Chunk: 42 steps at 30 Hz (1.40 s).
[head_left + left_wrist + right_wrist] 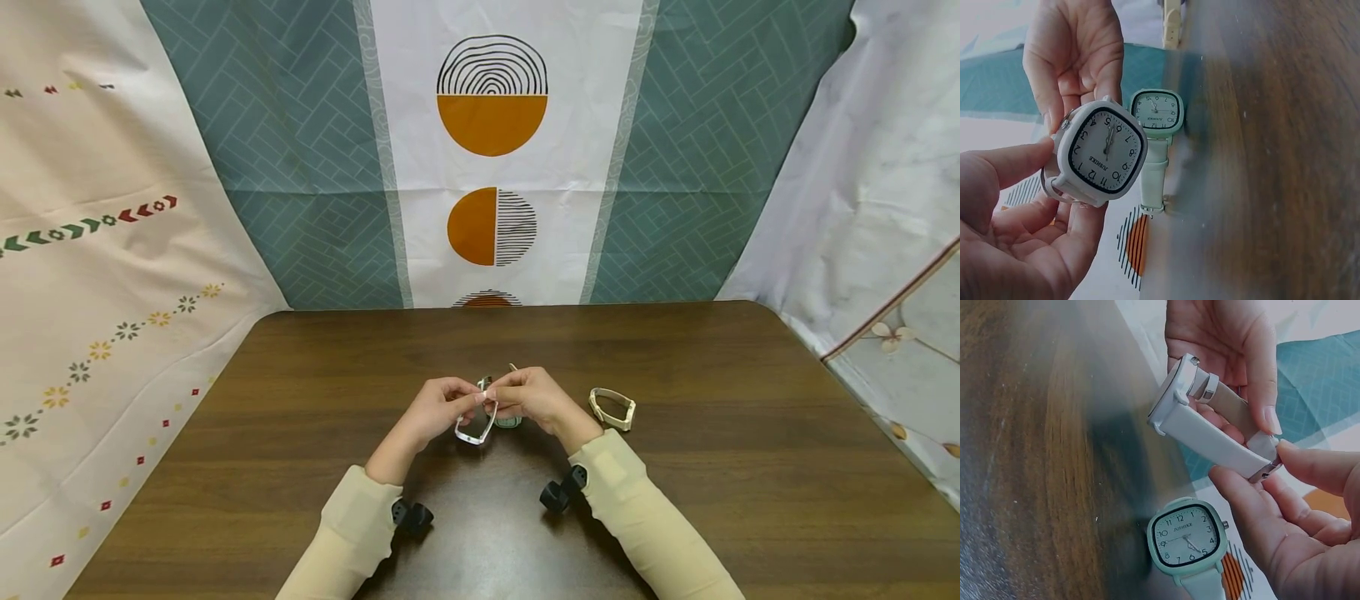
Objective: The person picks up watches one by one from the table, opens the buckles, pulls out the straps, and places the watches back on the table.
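Observation:
A white wristwatch with a rounded square face is held up in both hands, its strap bent into a loop. In the right wrist view the white strap runs to a metal buckle. My right hand pinches the strap at that buckle between thumb and fingers. From the other side, my left hand pinches the strap near the same end. Below the hands a mint green wristwatch lies face up on the table, largely covered by the right hand in the head view.
A cream wristwatch stands looped on the brown wooden table, to the right of the hands. Something small and silvery shows just behind the fingers; its kind is unclear. Patterned cloths hang behind the table and along both sides.

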Available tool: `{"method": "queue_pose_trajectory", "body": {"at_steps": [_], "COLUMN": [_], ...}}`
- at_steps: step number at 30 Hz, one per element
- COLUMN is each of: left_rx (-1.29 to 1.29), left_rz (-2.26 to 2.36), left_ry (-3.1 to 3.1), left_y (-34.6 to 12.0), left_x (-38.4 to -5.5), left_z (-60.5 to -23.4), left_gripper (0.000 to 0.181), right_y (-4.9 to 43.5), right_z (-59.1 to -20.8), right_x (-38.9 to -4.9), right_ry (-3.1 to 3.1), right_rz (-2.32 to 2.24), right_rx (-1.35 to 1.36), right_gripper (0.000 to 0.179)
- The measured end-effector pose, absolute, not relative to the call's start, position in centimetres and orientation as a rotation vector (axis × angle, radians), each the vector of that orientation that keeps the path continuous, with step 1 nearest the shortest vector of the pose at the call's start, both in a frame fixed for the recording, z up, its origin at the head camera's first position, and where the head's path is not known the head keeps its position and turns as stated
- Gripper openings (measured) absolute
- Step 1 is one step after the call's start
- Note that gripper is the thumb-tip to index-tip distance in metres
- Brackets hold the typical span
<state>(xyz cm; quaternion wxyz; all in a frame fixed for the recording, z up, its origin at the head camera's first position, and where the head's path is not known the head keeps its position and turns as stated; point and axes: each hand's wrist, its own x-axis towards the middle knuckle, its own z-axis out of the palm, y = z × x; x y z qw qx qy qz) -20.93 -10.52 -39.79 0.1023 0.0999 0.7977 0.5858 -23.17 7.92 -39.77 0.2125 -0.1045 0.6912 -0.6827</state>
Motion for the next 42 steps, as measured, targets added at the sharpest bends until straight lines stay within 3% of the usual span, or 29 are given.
{"method": "queue_pose_trajectory", "body": {"at_steps": [14, 42], "left_rx": [0.203, 0.253], "left_rz": [1.714, 1.812], "left_ry": [2.269, 2.122], "left_y": [-10.18, -10.58], "left_x": [-20.87, -20.58], "left_z": [-39.47, -39.02], "left_gripper": [0.023, 0.026], "right_y": [7.88, 8.05], "right_z": [-39.52, -39.22], "right_x": [-23.13, -23.27], "right_ry": [1.977, 1.950], "right_rz": [-1.873, -1.918], "right_rx": [-0.337, -0.284], "right_gripper": [0.025, 0.022]}}
